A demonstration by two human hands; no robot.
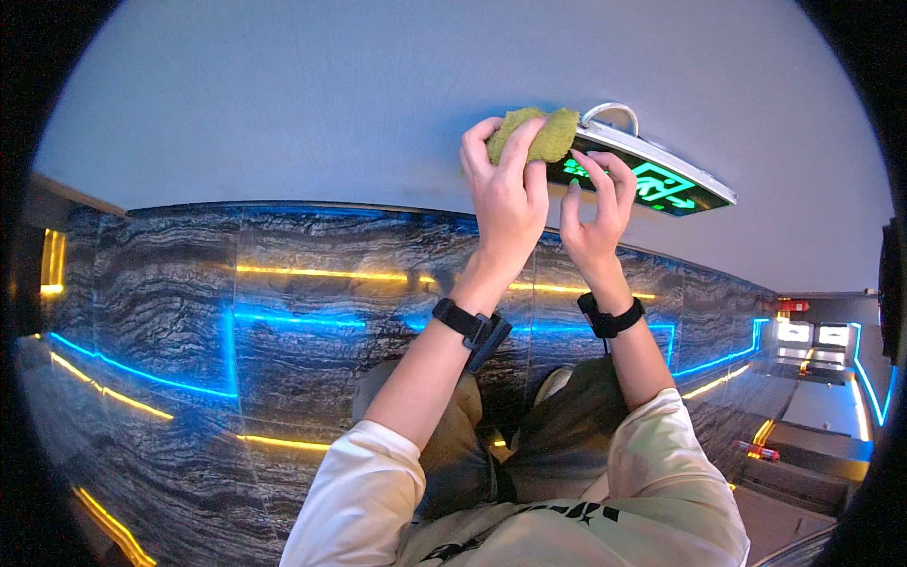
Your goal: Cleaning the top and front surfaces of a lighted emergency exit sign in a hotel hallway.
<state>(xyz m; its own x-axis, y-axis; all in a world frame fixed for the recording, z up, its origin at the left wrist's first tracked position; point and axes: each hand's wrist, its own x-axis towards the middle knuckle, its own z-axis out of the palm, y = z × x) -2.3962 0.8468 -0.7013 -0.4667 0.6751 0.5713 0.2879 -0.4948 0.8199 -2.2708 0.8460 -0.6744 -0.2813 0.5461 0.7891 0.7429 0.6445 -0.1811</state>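
Observation:
My left hand [506, 191] grips a yellow-green cloth [542, 135], bunched against the left end of a lit exit sign [680, 188]. The cloth hides that end of the sign. Green symbols glow on the sign's black face, framed by a pale metal edge. In front of that face is my right hand [602, 202], its fingers bent and apart with nothing seen between them. Its fingertips are at or very near the face; whether they press on it I cannot tell. A black strap is around each wrist.
A curved white conduit [609, 110] rises behind the sign's top edge. The sign is next to a pale, plain surface [319, 106]. Below, dark veined stone panels [305, 234] carry blue and yellow light lines. To the right a corridor [815, 383] recedes, with lit panels at its far end.

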